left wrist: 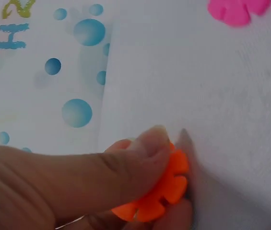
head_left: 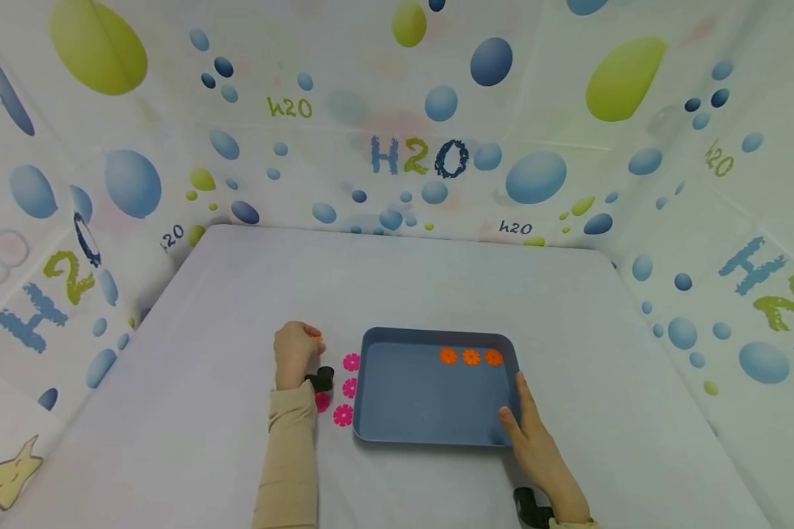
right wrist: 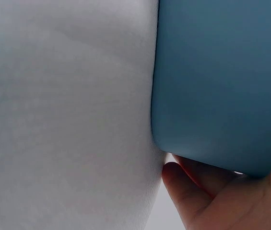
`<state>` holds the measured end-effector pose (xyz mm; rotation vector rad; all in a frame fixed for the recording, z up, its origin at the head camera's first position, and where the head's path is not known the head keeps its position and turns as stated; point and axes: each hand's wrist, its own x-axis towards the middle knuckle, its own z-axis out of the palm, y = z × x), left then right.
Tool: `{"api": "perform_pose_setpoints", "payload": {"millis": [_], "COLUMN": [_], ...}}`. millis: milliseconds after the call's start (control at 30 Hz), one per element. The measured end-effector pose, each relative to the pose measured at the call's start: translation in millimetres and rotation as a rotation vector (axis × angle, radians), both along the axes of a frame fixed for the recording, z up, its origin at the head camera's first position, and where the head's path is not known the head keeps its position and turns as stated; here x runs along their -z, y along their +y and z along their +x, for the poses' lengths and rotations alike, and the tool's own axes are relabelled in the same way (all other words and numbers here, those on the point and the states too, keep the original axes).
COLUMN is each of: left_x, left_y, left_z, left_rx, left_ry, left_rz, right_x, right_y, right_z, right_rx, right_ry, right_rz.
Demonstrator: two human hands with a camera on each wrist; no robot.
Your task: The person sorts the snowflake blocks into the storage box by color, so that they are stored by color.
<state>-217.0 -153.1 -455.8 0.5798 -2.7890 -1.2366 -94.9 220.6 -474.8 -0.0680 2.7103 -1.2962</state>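
Note:
Between the thumb and fingers of my left hand (head_left: 295, 354) is an orange flower-shaped piece (left wrist: 166, 189), seen close up in the left wrist view. That hand is left of the blue-grey tray (head_left: 430, 411). My right hand (head_left: 539, 444) holds the tray's right edge, its thumb over the rim and its fingers along the outer side. Inside the tray, three orange flower pieces (head_left: 471, 357) form a row near the back right. Several pink flower pieces (head_left: 343, 415) lie outside its left edge, one partly hidden by the left wrist.
White cloth covers the table (head_left: 397, 279). Behind and at both sides rise white curtains (head_left: 344, 44) printed with blue and green drops and lettering. A black wrist device (head_left: 320, 379) sits on the left wrist, another black device (head_left: 532, 508) on the right.

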Motion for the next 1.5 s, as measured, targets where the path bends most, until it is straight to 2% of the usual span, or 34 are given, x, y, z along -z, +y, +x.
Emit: {"api": "perform_pose_setpoints", "payload": {"millis": [133,200,367,433,567,667,833,967,1133,1367,1500], "left_x": [-1.8,-5.6,-18.1,-21.6,-25.4,-26.6,-24.3,-17.5,-9.8,0.1,1.6], "left_y": [0.7,2.0,8.5,12.7,25.2,38.3,67.6,91.9,114.3,131.9,138.9], "left_z": [-3.7,-5.7,-7.3,-6.4,-5.5,-6.4,-9.3,-9.8,-5.9,0.2,3.0], "left_rx": [0.01,0.035,0.155,0.192,0.221,0.239,0.266,0.281,0.295,0.286,0.271], "left_ry": [-0.019,-0.024,-0.029,-0.024,0.007,0.01,-0.012,-0.039,-0.07,-0.102,-0.096], "left_rz": [0.115,0.208,0.476,0.554,0.631,0.653,0.645,0.583,0.449,0.155,0.083], "right_x": [-1.5,-1.9,-1.8,-1.0,-0.6,-1.5,-2.3,-2.1,1.6,4.1,3.4], "right_y": [0.0,0.1,-0.2,-0.1,0.4,0.7,0.3,-1.3,-1.8,-0.3,0.6], "right_z": [-0.2,-0.7,-0.9,-0.6,0.0,-0.2,-0.6,0.1,0.4,-0.2,-1.0], "right_rx": [-0.003,-0.004,0.0,0.002,0.002,0.002,0.0,0.0,0.011,0.012,0.004], "right_ry": [0.009,0.012,0.011,0.008,0.01,0.015,0.004,-0.006,-0.024,-0.016,-0.004], "right_rz": [0.001,0.001,0.001,0.003,0.008,0.012,0.001,-0.008,-0.017,-0.024,-0.03]}}
